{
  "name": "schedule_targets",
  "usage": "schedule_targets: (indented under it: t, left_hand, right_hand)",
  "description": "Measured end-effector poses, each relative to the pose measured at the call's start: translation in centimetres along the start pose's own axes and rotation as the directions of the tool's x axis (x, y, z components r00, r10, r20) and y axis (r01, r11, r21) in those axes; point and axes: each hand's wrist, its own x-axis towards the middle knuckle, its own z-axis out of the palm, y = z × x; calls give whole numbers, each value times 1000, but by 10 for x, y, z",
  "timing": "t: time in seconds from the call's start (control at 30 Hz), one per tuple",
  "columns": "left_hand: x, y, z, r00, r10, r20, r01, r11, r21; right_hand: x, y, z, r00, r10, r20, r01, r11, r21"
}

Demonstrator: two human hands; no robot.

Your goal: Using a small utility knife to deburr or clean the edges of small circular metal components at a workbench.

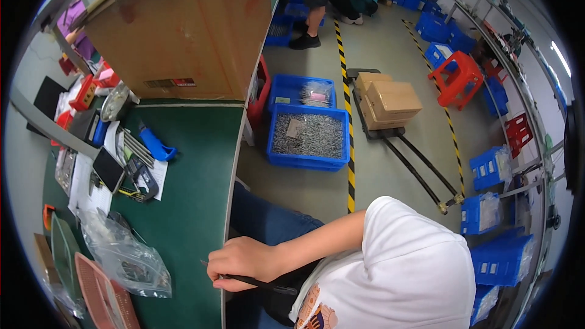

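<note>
My right hand (245,264) is closed at the edge of the green-topped bench (195,207), its forearm coming from the white sleeve on the right. A slim black stick-like thing (253,281) runs from the fingers back under the wrist. A small dark tip pokes out past the fingertips; the exact kind of tool I cannot make out. My left hand is out of view. Farther left on the bench lie a clear plastic bag (125,256), a pink plastic basket (100,292), a black digital caliper-like tool (141,178) and a blue-handled tool (157,143).
A large cardboard box (189,36) stands at the bench's far end. Blue bins (308,161) of small metal parts sit on the floor beside it. A trolley (399,133) carries cartons (395,100). Beyond are a red stool (457,79), shelving with blue bins (487,167), and other people.
</note>
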Motion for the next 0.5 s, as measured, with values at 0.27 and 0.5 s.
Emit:
schedule_targets:
  t: [0.27, 0.5]
  left_hand:
    - [-12, 13, -4, 872, -379, 309, 433, 892, -127]
    - [-19, -21, -3, 685, 190, 704, -110, 981, -158]
  right_hand:
    - [7, -5, 13, 996, -85, 24, 84, 996, 39]
    - [11, -10, 8, 997, -20, -74, 26, 997, 75]
